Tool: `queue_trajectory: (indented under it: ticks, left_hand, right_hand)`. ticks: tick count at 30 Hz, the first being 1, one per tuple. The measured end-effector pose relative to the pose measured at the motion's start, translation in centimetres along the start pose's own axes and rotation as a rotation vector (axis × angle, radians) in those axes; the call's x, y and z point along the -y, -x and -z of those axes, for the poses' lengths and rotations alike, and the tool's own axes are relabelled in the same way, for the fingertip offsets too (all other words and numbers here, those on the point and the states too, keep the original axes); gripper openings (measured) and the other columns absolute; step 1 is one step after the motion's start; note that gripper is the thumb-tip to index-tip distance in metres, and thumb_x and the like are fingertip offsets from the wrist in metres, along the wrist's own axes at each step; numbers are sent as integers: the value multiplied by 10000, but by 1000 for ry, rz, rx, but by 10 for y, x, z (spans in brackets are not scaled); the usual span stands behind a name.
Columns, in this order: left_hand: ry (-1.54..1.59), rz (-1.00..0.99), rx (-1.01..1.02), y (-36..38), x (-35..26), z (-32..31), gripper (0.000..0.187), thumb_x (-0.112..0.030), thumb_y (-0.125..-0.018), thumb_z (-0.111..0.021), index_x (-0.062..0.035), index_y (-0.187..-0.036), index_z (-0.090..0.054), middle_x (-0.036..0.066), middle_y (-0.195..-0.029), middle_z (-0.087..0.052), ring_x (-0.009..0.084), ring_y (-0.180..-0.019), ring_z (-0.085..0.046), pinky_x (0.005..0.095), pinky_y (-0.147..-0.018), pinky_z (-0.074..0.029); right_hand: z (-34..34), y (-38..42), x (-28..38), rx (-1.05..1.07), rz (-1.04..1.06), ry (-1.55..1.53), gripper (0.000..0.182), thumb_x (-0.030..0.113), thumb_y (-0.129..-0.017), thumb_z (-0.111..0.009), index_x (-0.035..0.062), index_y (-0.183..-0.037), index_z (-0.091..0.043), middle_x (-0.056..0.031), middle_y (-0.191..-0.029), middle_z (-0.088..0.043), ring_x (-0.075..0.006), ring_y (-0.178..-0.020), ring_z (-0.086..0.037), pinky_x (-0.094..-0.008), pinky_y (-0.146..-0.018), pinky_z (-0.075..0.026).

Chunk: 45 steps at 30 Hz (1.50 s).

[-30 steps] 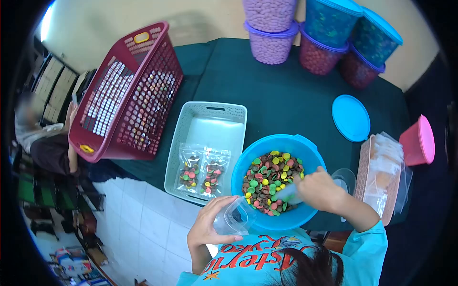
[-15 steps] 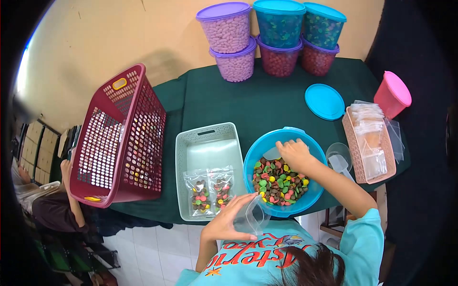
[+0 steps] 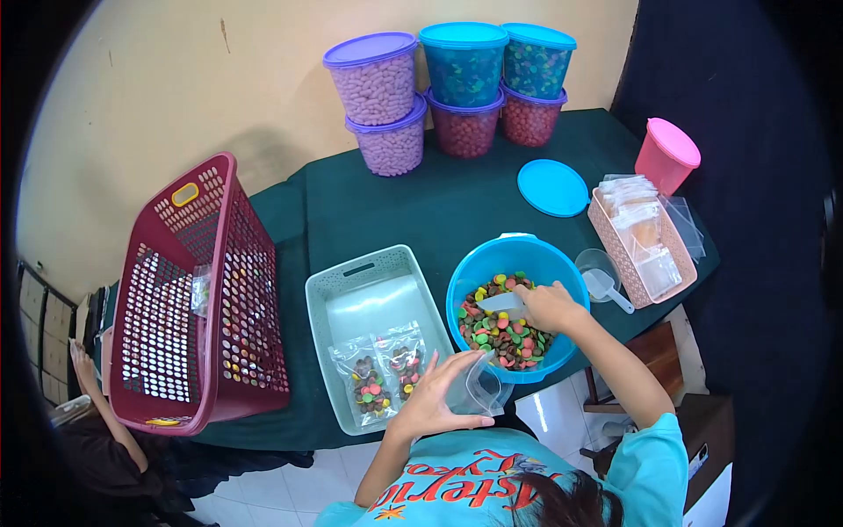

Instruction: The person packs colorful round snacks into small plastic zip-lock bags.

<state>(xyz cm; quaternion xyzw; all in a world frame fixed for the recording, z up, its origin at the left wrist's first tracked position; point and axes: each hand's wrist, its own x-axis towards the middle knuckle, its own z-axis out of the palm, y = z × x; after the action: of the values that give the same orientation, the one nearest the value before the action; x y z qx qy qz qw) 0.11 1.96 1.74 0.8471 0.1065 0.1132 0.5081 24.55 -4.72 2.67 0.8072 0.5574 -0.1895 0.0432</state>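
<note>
Table (image 3: 457,211): a dark green cloth covered it, and everything stood on it.
Red basket (image 3: 202,299): one, tipped up at the table's left edge.
Tubs (image 3: 457,88): six with lids, stacked in twos at the back edge by the wall.
Grey tray (image 3: 369,299): one, in the middle near the front edge, with two filled bags (image 3: 386,369) lying in its near end.
Blue bowl (image 3: 514,263): one, right of the tray, holding many round candies (image 3: 500,329) in brown, green, pink and yellow.
Pink tray (image 3: 615,246): one, at the right edge, full of empty bags.
Blue lid (image 3: 551,187): one, lying flat behind the bowl.
Pink cup (image 3: 667,154): one, at the back right corner.
Right hand (image 3: 549,306): closed on a clear scoop (image 3: 502,303) lying on the candies.
Left hand (image 3: 435,400): held one empty bag (image 3: 479,391) open at the front edge, just below the bowl.
What changed: half a second before, the right hand was at the bowl's far rim; now it had come back over the candies with the scoop.
What that meant: likely a scoop was being loaded for the open bag.
Other person: an arm showed at the far left, beyond the basket.
</note>
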Motion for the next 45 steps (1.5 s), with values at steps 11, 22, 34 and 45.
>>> queue_trajectory:
  ticks: [11,22,34,45]
  left_hand:
    - [-132,24,49,5,-6,0,962,-551,-548,-708,-120,-1312,-313,82,-1333,-349,268,-1235,-326,609,-995,-98]
    - [-60,178,-191,6,-24,-24,939,-436,-517,-780,-109,-1289,-357,74,-1290,-415,260,-1217,-360,600,-1000,-45]
    - [12,266,-545,-4,-34,-66,912,-396,-501,-793,-99,-1265,-393,99,-1268,-430,269,-1203,-376,557,-1015,-113]
    - [18,261,-690,-14,-42,-79,912,-305,-482,-814,-36,-1249,-401,124,-1249,-441,262,-1168,-402,384,-984,-286]
  right_hand:
    - [-4,-14,-8,-398,87,366,292,58,-666,-592,52,-939,-489,-79,-804,-611,-226,-871,-551,-379,-757,-343]
    - [3,-51,-11,-488,496,312,225,36,-672,-544,59,-895,-562,-74,-694,-594,-219,-795,-528,-376,-741,-321]
    - [21,-58,-26,6,822,-21,307,106,-704,-590,81,-1010,-599,-86,-758,-629,-218,-801,-543,-367,-742,-276]
    - [33,-59,-52,521,818,-40,274,323,-818,-497,107,-915,-636,-39,-603,-605,-156,-681,-574,-364,-736,-288]
